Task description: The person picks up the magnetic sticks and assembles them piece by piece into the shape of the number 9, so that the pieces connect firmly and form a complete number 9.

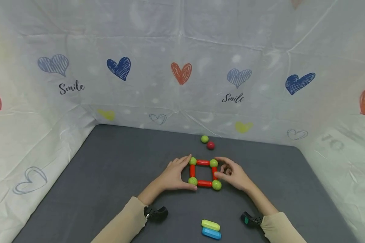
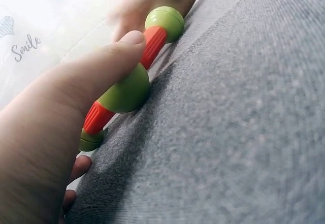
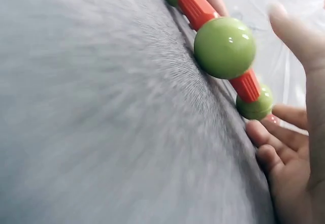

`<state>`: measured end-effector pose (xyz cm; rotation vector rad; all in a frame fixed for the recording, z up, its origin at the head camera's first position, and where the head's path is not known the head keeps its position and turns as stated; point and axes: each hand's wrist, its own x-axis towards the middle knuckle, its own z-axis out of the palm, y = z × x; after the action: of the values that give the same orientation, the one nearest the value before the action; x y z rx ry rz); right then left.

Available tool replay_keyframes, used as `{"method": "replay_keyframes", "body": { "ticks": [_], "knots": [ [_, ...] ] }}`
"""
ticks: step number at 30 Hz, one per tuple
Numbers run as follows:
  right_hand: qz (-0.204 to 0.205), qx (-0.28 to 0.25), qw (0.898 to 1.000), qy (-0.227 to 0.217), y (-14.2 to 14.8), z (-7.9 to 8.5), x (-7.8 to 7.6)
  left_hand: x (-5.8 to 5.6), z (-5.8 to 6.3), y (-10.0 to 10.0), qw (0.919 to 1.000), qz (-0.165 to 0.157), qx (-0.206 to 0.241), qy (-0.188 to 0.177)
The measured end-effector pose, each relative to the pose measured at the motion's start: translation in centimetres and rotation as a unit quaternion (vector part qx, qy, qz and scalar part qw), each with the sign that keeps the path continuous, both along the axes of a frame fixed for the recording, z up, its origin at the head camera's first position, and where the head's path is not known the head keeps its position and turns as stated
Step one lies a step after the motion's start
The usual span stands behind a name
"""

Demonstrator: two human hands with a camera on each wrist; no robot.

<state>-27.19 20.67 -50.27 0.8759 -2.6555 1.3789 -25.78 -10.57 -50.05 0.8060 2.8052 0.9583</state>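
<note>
A square of red magnetic rods (image 1: 204,183) and green balls (image 1: 216,185) lies flat on the dark grey cloth. My left hand (image 1: 174,174) spans its left side, the thumb against the near left ball (image 2: 127,89) and the fingertips at the far left ball (image 1: 193,161). On the other side, my right hand (image 1: 235,175) has its index finger at the far right ball (image 3: 255,102). Its thumb hovers over the right rod (image 1: 214,172), apart from the near right ball (image 3: 225,48). The other right fingers are bent beside the square.
Beyond the square sit a loose green ball (image 1: 204,139) and a red ball (image 1: 211,145). Nearer to me, a yellow-green rod (image 1: 210,225) and a blue rod (image 1: 211,233) lie side by side. A white curtain with printed hearts (image 1: 181,73) borders the table.
</note>
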Motion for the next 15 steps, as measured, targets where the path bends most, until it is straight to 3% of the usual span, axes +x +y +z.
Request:
{"method": "replay_keyframes", "body": {
  "ticks": [4, 8, 15],
  "knots": [
    [0.045, 0.032, 0.997, 0.046, 0.7, -0.4, 1.3, -0.1, 0.1, -0.3, 0.9999, -0.005, 0.008, -0.009],
    [0.035, 0.066, 0.995, 0.064, 0.4, -0.4, 2.0, -0.3, 0.1, -0.6, 0.9998, -0.016, 0.007, -0.008],
    [0.017, 0.073, 0.995, 0.067, 0.3, -0.4, 2.3, -0.5, 0.1, -0.6, 0.9995, -0.029, 0.009, -0.006]
  ]
}}
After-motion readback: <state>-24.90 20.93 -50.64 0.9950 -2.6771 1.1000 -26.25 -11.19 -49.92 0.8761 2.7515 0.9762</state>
